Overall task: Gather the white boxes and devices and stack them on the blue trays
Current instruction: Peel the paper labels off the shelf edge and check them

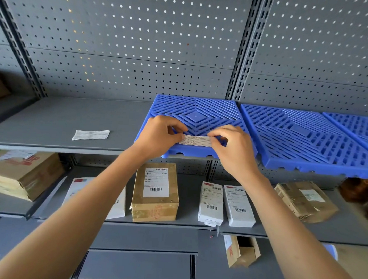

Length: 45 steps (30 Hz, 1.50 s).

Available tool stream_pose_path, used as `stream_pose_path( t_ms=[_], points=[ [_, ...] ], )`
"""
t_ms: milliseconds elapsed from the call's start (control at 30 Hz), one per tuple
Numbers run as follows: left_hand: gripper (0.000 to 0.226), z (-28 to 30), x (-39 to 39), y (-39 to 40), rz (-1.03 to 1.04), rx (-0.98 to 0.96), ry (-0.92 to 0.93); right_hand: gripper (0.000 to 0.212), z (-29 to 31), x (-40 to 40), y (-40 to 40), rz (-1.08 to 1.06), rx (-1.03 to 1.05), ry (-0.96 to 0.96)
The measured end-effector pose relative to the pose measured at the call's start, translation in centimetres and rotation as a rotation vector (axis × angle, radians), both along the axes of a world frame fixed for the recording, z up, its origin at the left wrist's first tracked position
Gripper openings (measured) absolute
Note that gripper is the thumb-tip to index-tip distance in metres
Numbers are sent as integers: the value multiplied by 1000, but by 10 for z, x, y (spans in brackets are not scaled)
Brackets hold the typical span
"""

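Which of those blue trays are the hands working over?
The leftmost blue tray. Both the left hand and right hand pinch a paper label over its front edge; the other trays lie untouched to the right.

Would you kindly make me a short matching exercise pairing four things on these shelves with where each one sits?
Things:
1. paper slip
2. loose label
3. two white boxes
4. open carton

Places:
A. bare upper shelf, left of the trays
B. below the middle shelf
C. pinched by both hands over the blue tray
D. side by side on the middle shelf

Pairs: 1-C, 2-A, 3-D, 4-B
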<state>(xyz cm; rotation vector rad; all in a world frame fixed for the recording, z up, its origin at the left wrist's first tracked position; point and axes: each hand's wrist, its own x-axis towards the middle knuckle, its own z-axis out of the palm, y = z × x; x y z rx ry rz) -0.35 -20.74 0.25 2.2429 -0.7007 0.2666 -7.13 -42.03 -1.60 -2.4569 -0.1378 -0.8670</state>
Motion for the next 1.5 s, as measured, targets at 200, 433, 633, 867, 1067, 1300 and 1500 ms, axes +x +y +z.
stream_pose_path(
  t_ms=[200, 433, 633, 867, 1067, 1300, 1500],
  points=[
    [12, -2, 1, 0, 4, -6, -14, 14, 4, 0, 1, -17, -17, 41],
    [10, 0, 2, -1, 10, -71, 28, 19, 14, -2, 2, 15, 69, 87],
    [12, 4, 2, 7, 0, -78, -13, 20, 23, -2, 4, 31, -23, 92],
    [14, 7, 8, 36, 31, -4, -42, 20, 30, 13, 33, 50, -239, 114],
    [13, 10, 13, 81, 109, -16, -26, 19, 35, 31, 85, 135, -225, 109],
    [14, 7, 16, 159, 216, -16, -23, 18, 36, 55, 158, 203, -265, 116],
    [16, 0, 20, 219, 275, -1, -40, 19, 32, 74, 214, 246, -317, 156]
  ],
)
